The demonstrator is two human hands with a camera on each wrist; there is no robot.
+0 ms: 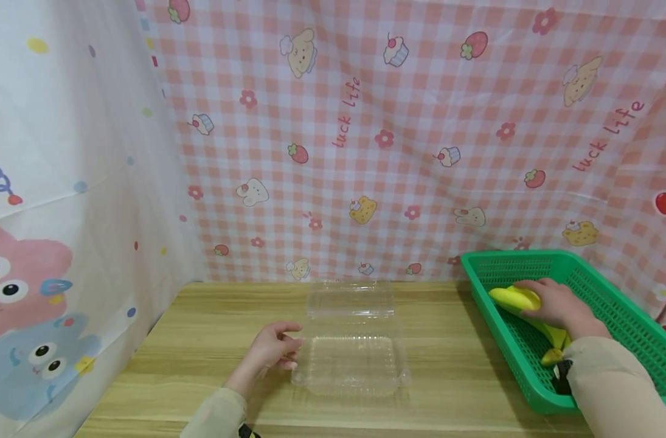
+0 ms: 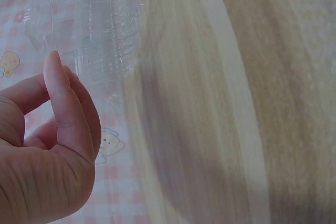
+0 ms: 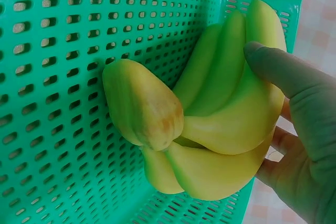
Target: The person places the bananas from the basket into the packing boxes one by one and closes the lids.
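Observation:
In the head view, my right hand (image 1: 557,304) grips a bunch of bananas (image 1: 516,298) inside the green basket (image 1: 508,359). The right wrist view shows the thumb over one yellow-green banana (image 3: 236,124), fingers partly hidden behind the bunch. Its thick stem (image 3: 142,103) points toward the camera. My left hand (image 1: 275,347) is beside the left edge of a clear plastic clamshell box (image 1: 349,365), which lies with its lid (image 1: 350,298) folded back. The left fingers (image 2: 68,103) are loosely bent and hold nothing; whether they touch the box I cannot tell.
A wooden table (image 1: 223,316) lies under the box and basket. Pink checked cloth (image 1: 333,182) hangs behind it, and a white printed cloth (image 1: 92,243) hangs at the left. The basket has raised, perforated walls.

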